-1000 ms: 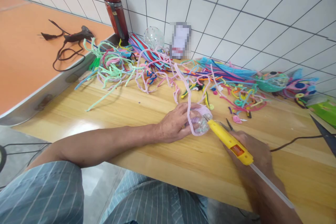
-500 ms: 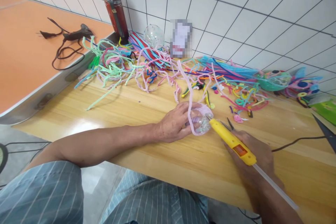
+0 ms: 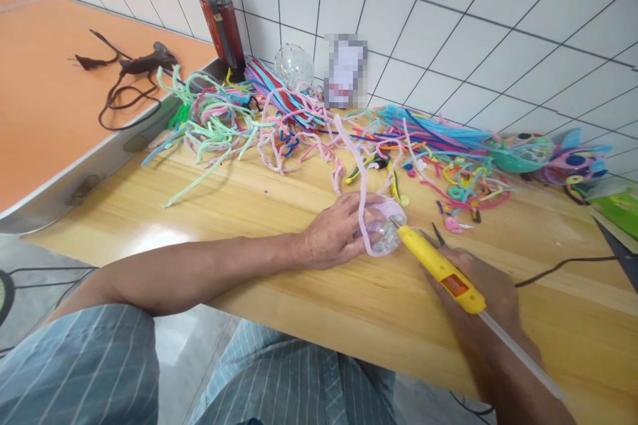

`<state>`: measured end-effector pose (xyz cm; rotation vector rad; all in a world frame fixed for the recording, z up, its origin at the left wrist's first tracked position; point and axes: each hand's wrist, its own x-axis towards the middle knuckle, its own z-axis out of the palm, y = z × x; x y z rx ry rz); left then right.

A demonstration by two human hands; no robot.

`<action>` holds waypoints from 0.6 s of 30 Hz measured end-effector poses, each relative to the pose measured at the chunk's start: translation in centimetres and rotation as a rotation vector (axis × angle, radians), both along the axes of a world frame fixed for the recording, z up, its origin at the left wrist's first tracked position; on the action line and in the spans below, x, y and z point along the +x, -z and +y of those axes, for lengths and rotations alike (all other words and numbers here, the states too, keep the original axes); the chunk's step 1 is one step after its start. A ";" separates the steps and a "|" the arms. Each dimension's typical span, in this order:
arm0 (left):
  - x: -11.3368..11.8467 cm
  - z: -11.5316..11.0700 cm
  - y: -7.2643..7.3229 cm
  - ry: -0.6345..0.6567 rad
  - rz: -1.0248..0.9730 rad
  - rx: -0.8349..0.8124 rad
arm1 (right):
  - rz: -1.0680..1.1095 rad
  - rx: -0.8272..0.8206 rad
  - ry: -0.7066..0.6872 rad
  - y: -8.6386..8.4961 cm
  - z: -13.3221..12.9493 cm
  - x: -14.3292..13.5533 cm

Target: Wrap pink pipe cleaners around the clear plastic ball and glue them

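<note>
My left hand (image 3: pixel 336 232) is closed around a clear plastic ball (image 3: pixel 385 236), partly wrapped in pale purple pipe cleaner. A loose length of that pipe cleaner (image 3: pixel 362 186) rises from the ball and bends toward the back of the table. In my right hand (image 3: pixel 481 279) is a yellow hot glue gun (image 3: pixel 441 269), its metal tip at the ball's right side. A clear glue stick (image 3: pixel 521 353) sticks out of the gun's rear. Thin metal prongs (image 3: pixel 437 234) show beside the gun's front; their base is hidden by my right hand.
Heaped pipe cleaners (image 3: pixel 219 119) lie along the wall, with yellow-handled pliers (image 3: pixel 393 182) among them. Behind stand a red thermos (image 3: pixel 218 20), another clear ball (image 3: pixel 294 66) and a blurred phone (image 3: pixel 345 73). A black corded tool (image 3: pixel 144 65) lies on the orange surface. A cable (image 3: pixel 563 270) runs right.
Almost nothing differs. The ball and the glue gun's tip stay together, and both hands keep their hold; the view has shifted very slightly.
</note>
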<state>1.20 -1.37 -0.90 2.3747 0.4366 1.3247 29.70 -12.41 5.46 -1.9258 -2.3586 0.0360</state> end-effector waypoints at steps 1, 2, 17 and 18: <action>0.0 0.0 0.0 0.002 -0.001 -0.003 | -0.004 -0.016 0.007 0.0 0.0 0.0; 0.0 0.0 0.1 0.000 -0.002 -0.001 | -0.008 -0.023 0.018 0.0 0.0 0.0; -0.1 0.0 0.5 0.016 0.010 -0.039 | 0.050 0.048 0.101 -0.4 -0.6 -1.3; -0.1 0.0 0.5 0.011 0.010 -0.032 | 0.057 0.046 0.073 -0.4 -0.5 -1.2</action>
